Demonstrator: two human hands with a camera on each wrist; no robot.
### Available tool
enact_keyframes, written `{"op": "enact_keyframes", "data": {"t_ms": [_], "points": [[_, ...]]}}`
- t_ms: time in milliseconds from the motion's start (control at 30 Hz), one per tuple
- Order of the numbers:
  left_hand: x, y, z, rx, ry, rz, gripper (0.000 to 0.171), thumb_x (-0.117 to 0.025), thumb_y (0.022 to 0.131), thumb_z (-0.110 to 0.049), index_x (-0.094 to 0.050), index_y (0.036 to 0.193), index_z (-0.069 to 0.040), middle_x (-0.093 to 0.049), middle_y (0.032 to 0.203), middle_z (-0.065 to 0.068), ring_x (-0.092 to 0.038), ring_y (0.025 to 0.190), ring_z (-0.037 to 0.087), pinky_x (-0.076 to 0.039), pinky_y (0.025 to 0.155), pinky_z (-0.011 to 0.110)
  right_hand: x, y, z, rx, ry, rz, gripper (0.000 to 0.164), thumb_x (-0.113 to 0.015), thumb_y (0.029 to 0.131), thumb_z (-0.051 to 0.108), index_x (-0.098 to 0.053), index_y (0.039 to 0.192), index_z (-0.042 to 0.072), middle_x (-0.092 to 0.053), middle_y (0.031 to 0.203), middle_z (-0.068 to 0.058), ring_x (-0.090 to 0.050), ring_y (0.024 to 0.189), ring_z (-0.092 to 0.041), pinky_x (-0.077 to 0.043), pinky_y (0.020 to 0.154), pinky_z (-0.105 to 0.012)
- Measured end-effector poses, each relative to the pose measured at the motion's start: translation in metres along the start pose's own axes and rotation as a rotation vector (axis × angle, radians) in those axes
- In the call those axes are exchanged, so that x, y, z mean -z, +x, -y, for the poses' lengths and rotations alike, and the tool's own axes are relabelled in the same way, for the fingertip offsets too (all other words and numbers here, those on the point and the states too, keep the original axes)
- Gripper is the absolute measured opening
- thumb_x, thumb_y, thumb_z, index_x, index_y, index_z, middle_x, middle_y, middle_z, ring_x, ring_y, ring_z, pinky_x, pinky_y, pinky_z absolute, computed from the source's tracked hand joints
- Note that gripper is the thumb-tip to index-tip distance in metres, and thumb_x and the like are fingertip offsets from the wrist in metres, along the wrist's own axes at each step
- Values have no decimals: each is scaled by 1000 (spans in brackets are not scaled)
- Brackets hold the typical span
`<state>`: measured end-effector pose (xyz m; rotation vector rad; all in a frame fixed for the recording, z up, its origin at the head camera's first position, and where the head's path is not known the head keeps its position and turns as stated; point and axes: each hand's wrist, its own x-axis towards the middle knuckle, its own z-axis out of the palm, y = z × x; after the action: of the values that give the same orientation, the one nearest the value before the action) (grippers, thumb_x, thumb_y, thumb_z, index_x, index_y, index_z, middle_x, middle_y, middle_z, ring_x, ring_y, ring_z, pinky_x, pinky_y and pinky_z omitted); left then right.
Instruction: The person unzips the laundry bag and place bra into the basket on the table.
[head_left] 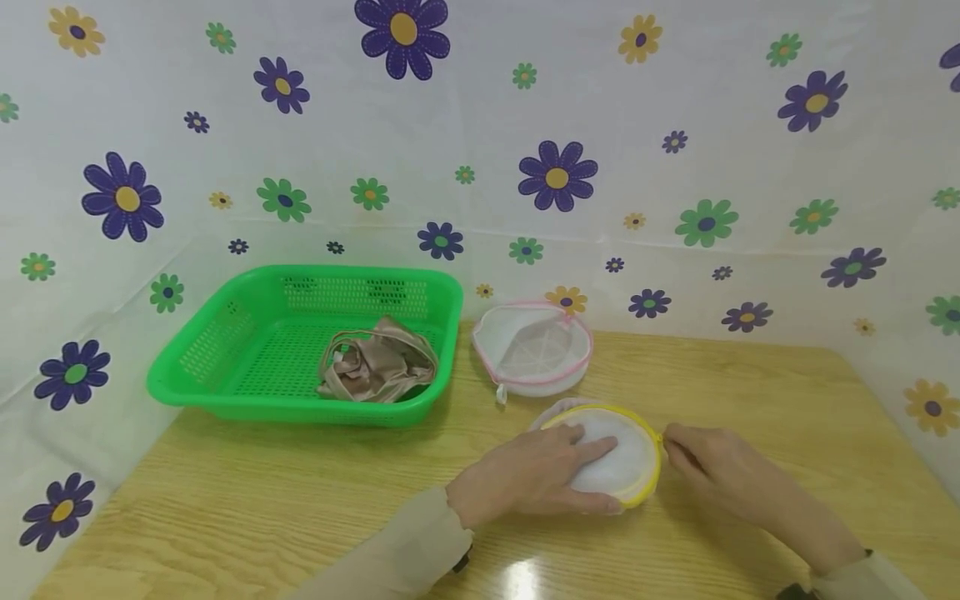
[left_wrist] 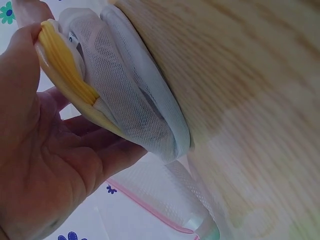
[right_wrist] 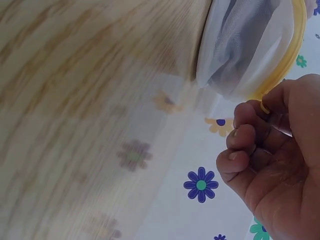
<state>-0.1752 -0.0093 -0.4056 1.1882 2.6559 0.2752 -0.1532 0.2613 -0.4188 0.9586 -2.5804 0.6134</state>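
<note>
A round white mesh laundry bag [head_left: 611, 467] with a yellow zipper [head_left: 651, 433] round its top lies on the table. My left hand [head_left: 536, 471] rests on its top with fingers spread, the thumb along the near rim. Greyish folds show through the mesh side [left_wrist: 125, 80] in the left wrist view. At the right of the bag, my right hand [head_left: 720, 458] pinches the small yellow zipper pull [right_wrist: 264, 107] between thumb and forefinger. The other fingers of that hand are curled in.
A green perforated basket [head_left: 172, 385] stands at the back left, with a crumpled beige satin garment [head_left: 382, 367] inside. Behind the yellow-zipped bag sits a second mesh laundry bag [head_left: 555, 387] with pink trim, its top unzipped. A flower-patterned cloth [head_left: 495, 125] hangs behind the wooden table [head_left: 750, 375].
</note>
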Motion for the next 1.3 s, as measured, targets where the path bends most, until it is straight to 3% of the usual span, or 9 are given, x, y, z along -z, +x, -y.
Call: {"op": "enact_keyframes", "data": {"t_ms": [367,600,833,1300], "points": [[-1,2,0,-33,54,-15,77,-41,98,-74,-38,159,-27,-52,155,12,-46,147,22,-31,126,43,0,-5,-1,-11,28,37,36,-63,91,-7,-50,77,24,-32,67,23,-26,59,12,-30,46,-11],[-3,3,0,-25,66,-18,77,-42,98,-73,-38,159,-28,-52,155,14,-48,145,22,-41,120,39,-1,-7,-1,11,29,25,35,-64,89,-8,-53,79,23,-35,68,23,-27,60,12,-30,47,-9],[-3,3,1,-23,55,-24,77,-43,98,-73,-38,159,-28,-52,154,14,-49,144,22,-41,119,39,-2,-7,-1,27,20,4,35,-66,87,-9,-54,79,23,-34,68,23,-27,60,12,-28,48,-6],[-3,2,0,-46,115,-40,76,-41,99,-73,-41,158,-25,-56,152,7,-49,145,21,-22,130,42,-2,-9,0,38,24,1,36,-66,86,-10,-52,78,23,-33,68,24,-25,60,14,-26,46,-6]]}}
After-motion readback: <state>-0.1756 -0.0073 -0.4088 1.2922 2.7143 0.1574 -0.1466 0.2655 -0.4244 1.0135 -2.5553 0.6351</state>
